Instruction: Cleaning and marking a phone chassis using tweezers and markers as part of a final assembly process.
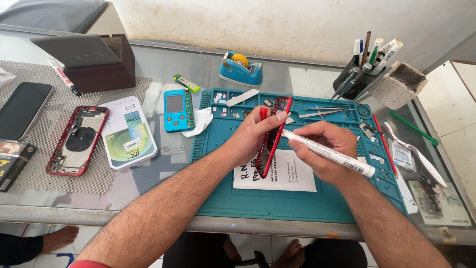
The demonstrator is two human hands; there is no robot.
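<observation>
My left hand (253, 134) grips a red phone frame (271, 144), holding it on edge above the teal work mat (297, 198). My right hand (325, 149) holds a white pen-shaped tube (337, 155), and its tip touches the frame's right edge near the top. A white sheet of paper (292, 173) lies on the mat under both hands.
Left of the mat lie a red phone housing (77, 141), a white box (128, 131), a dark phone (22, 109) and a small blue tester (175, 110). A blue tape dispenser (240, 68) stands behind. Tweezers (322, 111), small parts and a tool holder (364, 69) sit right.
</observation>
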